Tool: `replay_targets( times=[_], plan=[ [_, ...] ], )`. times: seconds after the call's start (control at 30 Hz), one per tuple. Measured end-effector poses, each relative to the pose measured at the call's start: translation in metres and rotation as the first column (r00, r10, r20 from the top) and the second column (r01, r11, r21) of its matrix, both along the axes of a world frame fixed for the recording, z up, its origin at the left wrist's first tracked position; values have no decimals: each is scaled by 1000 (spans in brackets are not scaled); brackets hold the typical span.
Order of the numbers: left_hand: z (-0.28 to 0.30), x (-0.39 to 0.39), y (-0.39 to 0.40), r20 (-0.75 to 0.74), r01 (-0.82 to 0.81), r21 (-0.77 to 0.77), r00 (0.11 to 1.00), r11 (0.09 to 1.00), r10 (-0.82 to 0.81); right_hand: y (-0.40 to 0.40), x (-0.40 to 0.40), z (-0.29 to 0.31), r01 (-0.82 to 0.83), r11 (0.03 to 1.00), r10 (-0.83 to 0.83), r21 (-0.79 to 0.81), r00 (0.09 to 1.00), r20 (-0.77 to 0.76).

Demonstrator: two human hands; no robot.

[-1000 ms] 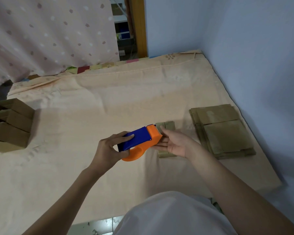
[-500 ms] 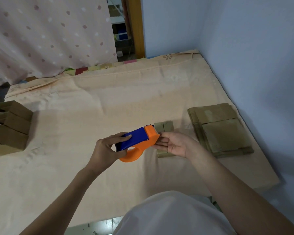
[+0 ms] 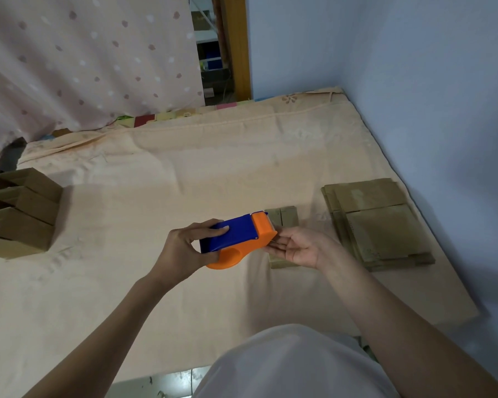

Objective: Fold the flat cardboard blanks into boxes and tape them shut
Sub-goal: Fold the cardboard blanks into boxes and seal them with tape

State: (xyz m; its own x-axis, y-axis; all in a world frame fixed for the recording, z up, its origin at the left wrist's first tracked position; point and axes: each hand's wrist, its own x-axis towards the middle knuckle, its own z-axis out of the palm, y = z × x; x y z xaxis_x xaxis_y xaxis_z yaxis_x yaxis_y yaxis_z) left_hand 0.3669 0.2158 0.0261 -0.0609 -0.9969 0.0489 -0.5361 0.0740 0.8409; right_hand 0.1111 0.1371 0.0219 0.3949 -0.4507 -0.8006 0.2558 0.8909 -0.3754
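Observation:
My left hand [image 3: 186,248] grips a blue and orange tape dispenser [image 3: 236,238] above the peach sheet, fingers on top and thumb underneath. My right hand [image 3: 295,247] is at the dispenser's orange cutter end, fingertips pinching at the tape there; the tape itself is hard to make out. Under and behind my right hand lies a small folded cardboard box [image 3: 281,218], its top flaps meeting in a seam. A stack of flat cardboard blanks [image 3: 377,225] lies to the right by the wall.
Several folded boxes [image 3: 20,214] stand in a row at the left edge. The peach sheet [image 3: 184,173] covers the whole bed surface. A blue wall [image 3: 429,96] runs along the right, a dotted curtain [image 3: 84,58] hangs at the back left. My knee [image 3: 293,366] is at the bottom.
Both hands and the dispenser have stayed almost in place. My right fingers have shifted slightly at the cutter end.

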Motion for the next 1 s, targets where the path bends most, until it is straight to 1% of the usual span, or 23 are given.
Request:
replay_targets(
  times=[0.3, 0.5, 0.7, 0.87, 1.0],
  plan=[
    [1, -1, -2, 41, 32, -3, 999, 999, -31, 1, -2, -2, -14, 1000, 14, -10, 1000, -14],
    [2, -2, -6, 156, 118, -51, 982, 992, -109, 8, -4, -12, 14, 1000, -14, 4, 1000, 8],
    [5, -1, -10, 151, 115, -53, 983, 992, -106, 10, -8, -12, 45, 999, -43, -23, 995, 90],
    [7, -1, -15, 137, 121, -21, 984, 992, -117, 10, -7, -13, 75, 997, -74, -3, 995, 66],
    [9, -3, -16, 124, 118, 16, 985, 993, -119, 11, -10, -19, 57, 998, -57, 6, 997, 54]
  ],
)
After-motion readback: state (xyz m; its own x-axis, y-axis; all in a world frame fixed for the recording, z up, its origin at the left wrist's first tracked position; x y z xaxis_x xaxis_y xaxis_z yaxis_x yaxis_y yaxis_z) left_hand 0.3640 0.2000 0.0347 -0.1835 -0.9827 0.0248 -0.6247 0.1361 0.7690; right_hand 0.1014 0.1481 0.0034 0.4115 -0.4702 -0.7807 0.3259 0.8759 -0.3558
